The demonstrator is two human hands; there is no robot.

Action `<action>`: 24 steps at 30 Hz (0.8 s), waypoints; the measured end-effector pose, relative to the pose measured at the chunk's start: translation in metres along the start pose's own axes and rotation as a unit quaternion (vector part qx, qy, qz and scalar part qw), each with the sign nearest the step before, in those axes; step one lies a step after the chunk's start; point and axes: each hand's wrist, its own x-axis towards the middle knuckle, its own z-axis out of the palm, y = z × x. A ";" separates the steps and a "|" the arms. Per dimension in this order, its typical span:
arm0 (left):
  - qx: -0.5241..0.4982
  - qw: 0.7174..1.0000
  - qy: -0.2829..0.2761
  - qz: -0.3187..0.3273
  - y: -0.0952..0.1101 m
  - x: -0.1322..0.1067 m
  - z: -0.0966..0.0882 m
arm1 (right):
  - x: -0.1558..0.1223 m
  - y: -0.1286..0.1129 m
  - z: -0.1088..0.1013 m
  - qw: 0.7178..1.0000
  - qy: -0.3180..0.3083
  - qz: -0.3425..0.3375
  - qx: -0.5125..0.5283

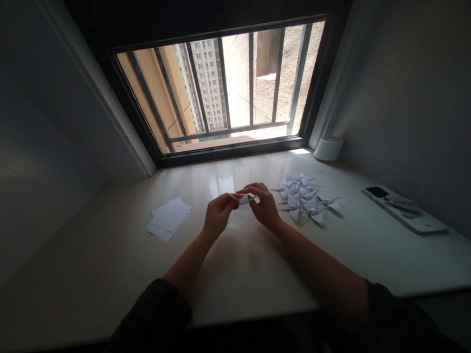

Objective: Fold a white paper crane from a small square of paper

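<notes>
Between my two hands, above the middle of the white sill, is a small folded white paper piece (244,200). My left hand (219,213) pinches its left end. On the other side, my right hand (263,202) has its fingers closed on the paper's top and right part, covering some of it. A thin pointed strip of the paper shows near my right fingers. Just right of my right hand lies a pile of folded paper cranes (302,197). Farther to the left of my left hand, loose white paper sheets (169,218) overlap in a small stack.
A phone (405,210), pale with a dark camera block and a round attachment on its back, lies at the right. A white cylindrical object (328,149) stands in the back right corner. Behind the white sill (244,290) is a barred window (229,152), with walls on both sides.
</notes>
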 end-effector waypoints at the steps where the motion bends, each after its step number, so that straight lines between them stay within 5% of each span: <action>1: 0.002 1.000 -0.002 0.002 0.001 0.000 0.000 | -0.001 -0.001 0.000 1.000 -0.001 -0.004 -0.016; 17: 0.010 1.000 0.003 0.025 -0.004 -0.001 -0.001 | -0.006 0.002 -0.001 0.973 0.000 -0.046 -0.225; 21: 0.012 0.999 0.022 0.026 -0.008 0.000 -0.001 | -0.006 0.004 0.002 0.981 -0.026 -0.006 -0.194; 24: 0.014 0.997 0.071 0.027 -0.012 0.003 -0.004 | -0.004 0.005 0.007 0.988 -0.044 0.091 -0.118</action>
